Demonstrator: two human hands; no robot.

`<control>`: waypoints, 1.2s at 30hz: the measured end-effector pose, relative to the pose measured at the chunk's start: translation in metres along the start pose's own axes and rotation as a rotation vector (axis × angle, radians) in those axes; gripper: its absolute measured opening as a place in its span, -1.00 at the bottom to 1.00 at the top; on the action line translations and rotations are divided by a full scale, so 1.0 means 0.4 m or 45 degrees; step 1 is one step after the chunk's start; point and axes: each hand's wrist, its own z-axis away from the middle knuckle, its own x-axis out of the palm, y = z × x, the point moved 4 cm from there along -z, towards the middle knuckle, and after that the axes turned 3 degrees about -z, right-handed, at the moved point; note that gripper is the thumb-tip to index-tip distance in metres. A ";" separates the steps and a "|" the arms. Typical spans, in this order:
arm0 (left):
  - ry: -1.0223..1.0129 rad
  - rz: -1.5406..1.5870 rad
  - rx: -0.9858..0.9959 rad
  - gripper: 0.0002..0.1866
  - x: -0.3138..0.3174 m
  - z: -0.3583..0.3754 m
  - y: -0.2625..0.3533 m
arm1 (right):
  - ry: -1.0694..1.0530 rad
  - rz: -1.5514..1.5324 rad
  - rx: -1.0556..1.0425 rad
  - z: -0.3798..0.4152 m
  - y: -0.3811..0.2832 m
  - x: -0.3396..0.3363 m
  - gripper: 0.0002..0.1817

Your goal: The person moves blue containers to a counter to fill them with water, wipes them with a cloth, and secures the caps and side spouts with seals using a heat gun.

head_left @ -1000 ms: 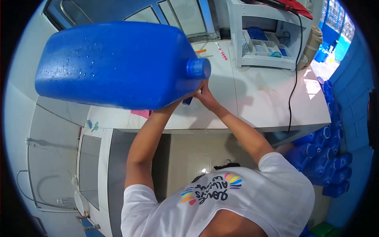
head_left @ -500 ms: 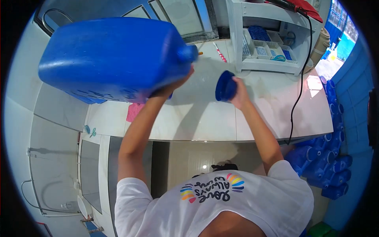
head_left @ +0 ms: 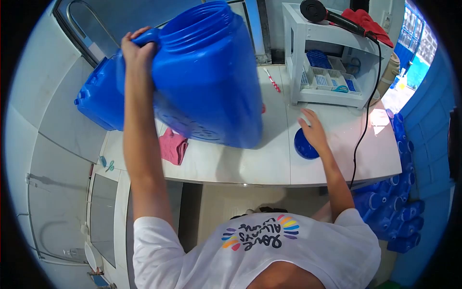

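My left hand [head_left: 139, 45] is wrapped round the handle of a large blue plastic jug [head_left: 207, 86]. The jug is tilted over the counter, its wide threaded mouth uncovered and facing up. At the right, a round blue screw cap [head_left: 304, 146] lies on the countertop. My right hand [head_left: 314, 128] is just over the cap's edge, fingers stretched out and apart, gripping nothing. A folded pink cloth [head_left: 173, 146] lies beneath and left of the jug. Behind my left forearm stands a second blue jug [head_left: 103, 96].
A white shelf [head_left: 329, 98] with small baskets stands at the back right, a black hair dryer [head_left: 332, 18] and red cloth [head_left: 368, 26] on top. The dryer's cord [head_left: 368, 111] hangs across the counter [head_left: 269, 166]. A toothbrush [head_left: 272, 80] lies near the wall; blue jugs [head_left: 385, 212] are piled on the right.
The jug has swung from lying sideways to mouth-up and moved right. My right hand has set the cap down on the counter and let go of it.
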 end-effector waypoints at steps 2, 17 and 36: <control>0.139 0.037 0.017 -0.62 -0.047 -0.012 -0.048 | -0.063 -0.678 -0.005 -0.032 -0.153 0.047 -0.52; 0.196 -0.212 -0.379 -0.39 -0.106 -0.169 -0.117 | 0.300 -1.230 0.523 -0.150 -0.134 0.313 -0.48; -0.626 -0.991 0.489 -0.63 -0.057 0.707 0.135 | -0.306 -1.372 0.654 -0.392 -0.063 0.411 -0.40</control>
